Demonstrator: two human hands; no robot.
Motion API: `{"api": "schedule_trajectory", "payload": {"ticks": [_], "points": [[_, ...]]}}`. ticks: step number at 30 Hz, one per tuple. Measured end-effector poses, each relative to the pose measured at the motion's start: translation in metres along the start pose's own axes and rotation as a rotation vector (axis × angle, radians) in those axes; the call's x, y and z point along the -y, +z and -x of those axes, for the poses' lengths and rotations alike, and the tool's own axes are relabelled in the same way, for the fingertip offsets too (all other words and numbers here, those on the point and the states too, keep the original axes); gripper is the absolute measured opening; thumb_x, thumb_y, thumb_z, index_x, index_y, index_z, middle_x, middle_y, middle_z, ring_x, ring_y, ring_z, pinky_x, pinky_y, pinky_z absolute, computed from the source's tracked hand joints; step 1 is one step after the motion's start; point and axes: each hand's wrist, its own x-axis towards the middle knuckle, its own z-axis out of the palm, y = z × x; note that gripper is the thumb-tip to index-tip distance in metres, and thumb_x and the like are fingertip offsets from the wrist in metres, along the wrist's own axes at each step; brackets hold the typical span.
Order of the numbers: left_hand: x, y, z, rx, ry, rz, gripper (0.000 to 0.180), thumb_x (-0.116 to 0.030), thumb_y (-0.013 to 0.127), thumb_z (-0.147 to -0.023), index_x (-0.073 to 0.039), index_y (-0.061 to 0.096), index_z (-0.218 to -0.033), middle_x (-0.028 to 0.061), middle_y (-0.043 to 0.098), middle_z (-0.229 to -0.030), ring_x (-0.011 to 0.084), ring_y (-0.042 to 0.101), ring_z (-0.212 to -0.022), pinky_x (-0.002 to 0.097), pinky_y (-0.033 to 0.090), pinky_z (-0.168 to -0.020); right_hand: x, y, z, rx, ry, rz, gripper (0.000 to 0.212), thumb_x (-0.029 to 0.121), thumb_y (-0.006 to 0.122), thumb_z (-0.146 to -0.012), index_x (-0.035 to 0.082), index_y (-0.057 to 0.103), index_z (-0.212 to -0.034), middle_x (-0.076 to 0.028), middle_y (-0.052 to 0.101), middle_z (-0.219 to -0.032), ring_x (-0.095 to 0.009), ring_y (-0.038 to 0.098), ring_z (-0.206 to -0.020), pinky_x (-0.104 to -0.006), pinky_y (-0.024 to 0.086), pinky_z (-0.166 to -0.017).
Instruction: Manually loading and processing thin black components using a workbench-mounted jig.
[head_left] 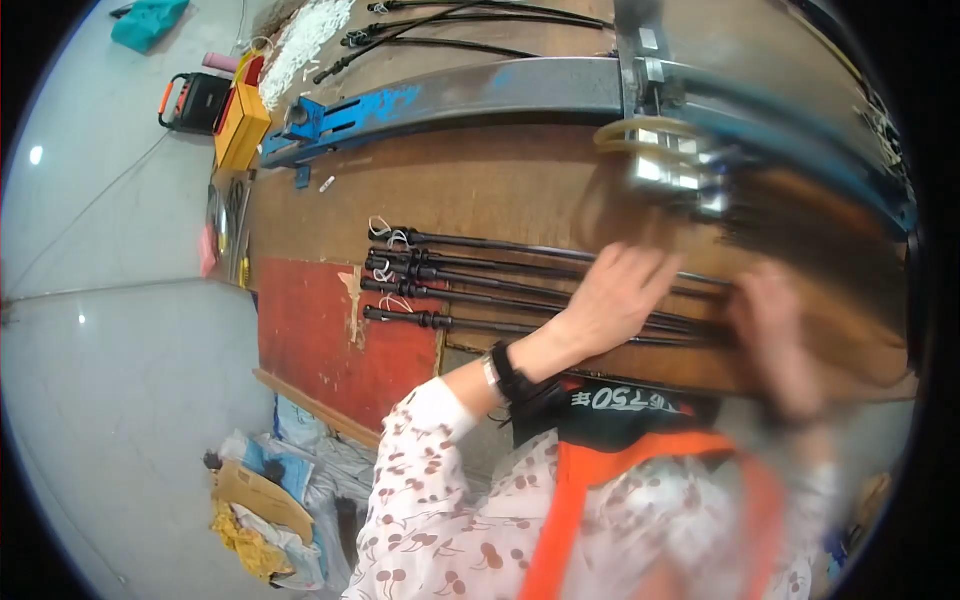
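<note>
Several long black cables [480, 243] with ribbed sleeves at their left ends lie side by side on the wooden bench, some with white string loops. My left hand [622, 295], with a black band on its wrist, is over the middle of them. Its fingers curl down on the farthest cable, which runs out from beneath the hand on both sides. To its right, my right hand [770, 310] is smeared by motion near the cables' right ends. Whether its fingers grip a cable cannot be made out.
Beyond my hands, a blue-grey metal beam [480, 95] crosses the bench, with a blurred metal fixture [665, 165] on it. More black cables [470, 20] lie behind it. A red board [310, 310] covers the near left; a yellow box [242, 125] stands at the far left.
</note>
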Motion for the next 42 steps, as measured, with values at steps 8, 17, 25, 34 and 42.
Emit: {"api": "schedule_trajectory", "payload": {"ticks": [8,17,25,34,42], "points": [[-0.02,-0.04,-0.055,0.257,0.188,-0.091,0.065,0.001,0.064,-0.07,-0.012,0.06,-0.134,0.0052,0.048,-0.077,0.0227,0.056,-0.072,0.0358,0.049,-0.053,-0.055,-0.046,0.067,-0.322,0.013,0.031,0.022,0.012,0.074,-0.081,0.008,0.068,-0.102,-0.003,0.057,-0.073,-0.02,0.054,-0.058,-0.0356,0.039,-0.048],[-0.049,-0.054,-0.104,0.291,0.396,-0.11,0.055,-0.001,0.067,-0.078,-0.02,0.065,-0.13,0.0049,0.042,-0.07,0.0215,0.051,-0.058,0.0354,0.043,-0.051,-0.047,-0.045,0.057,-0.612,-0.174,0.258,0.05,0.052,0.071,-0.084,0.009,0.069,-0.11,0.002,0.045,-0.067,-0.012,0.048,-0.053,-0.0263,0.035,-0.041],[-0.031,-0.077,-0.124,0.325,0.398,-0.16,0.052,0.003,0.061,-0.076,-0.01,0.063,-0.127,0.0055,0.044,-0.071,0.0215,0.052,-0.064,0.0352,0.046,-0.057,-0.08,-0.04,0.035,-0.734,-0.134,0.328,0.043,0.043,0.064,-0.094,0.005,0.067,-0.115,-0.003,0.053,-0.071,-0.017,0.054,-0.059,-0.0313,0.043,-0.049],[0.043,-0.213,-0.153,-0.14,0.045,-0.542,0.019,-0.003,0.059,-0.096,-0.001,0.063,-0.115,0.0183,0.064,-0.091,0.034,0.063,-0.079,0.0387,0.05,-0.07,-0.103,-0.023,-0.072,-0.44,0.34,-0.223,0.015,0.015,0.06,-0.098,0.004,0.065,-0.107,-0.012,0.067,-0.086,-0.027,0.064,-0.076,-0.0366,0.051,-0.069],[0.096,-0.252,-0.074,-0.229,-0.126,-0.406,0.024,-0.003,0.059,-0.096,0.001,0.063,-0.12,0.0205,0.067,-0.094,0.0313,0.065,-0.078,0.0349,0.051,-0.071,-0.057,0.013,-0.241,-0.272,-0.157,-0.275,0.017,0.026,0.069,-0.092,0.011,0.076,-0.093,-0.004,0.068,-0.085,-0.017,0.062,-0.084,-0.0346,0.041,-0.089]]}}
